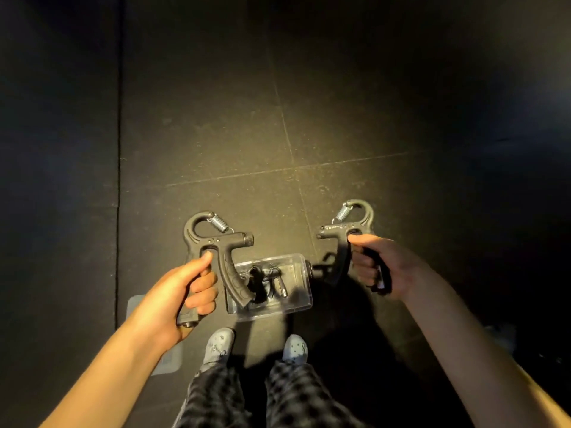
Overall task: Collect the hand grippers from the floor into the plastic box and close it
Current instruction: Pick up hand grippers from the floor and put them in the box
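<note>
Dark tiled floor (216, 134): clear plastic box (296, 304), open, grippers inside. Left hand (182, 291) clamps one hand gripper (213, 242); right hand (380, 267) clamps another (346, 230). Next, likely: lower both in.

Box (298, 304) contents dark, indistinct; pale flat object (167, 362) mostly hidden behind left forearm (123, 350).

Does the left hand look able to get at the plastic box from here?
Probably yes. The plastic box lies on the floor just beside and below the left hand, with nothing between; but that hand is full, holding a hand gripper.
</note>
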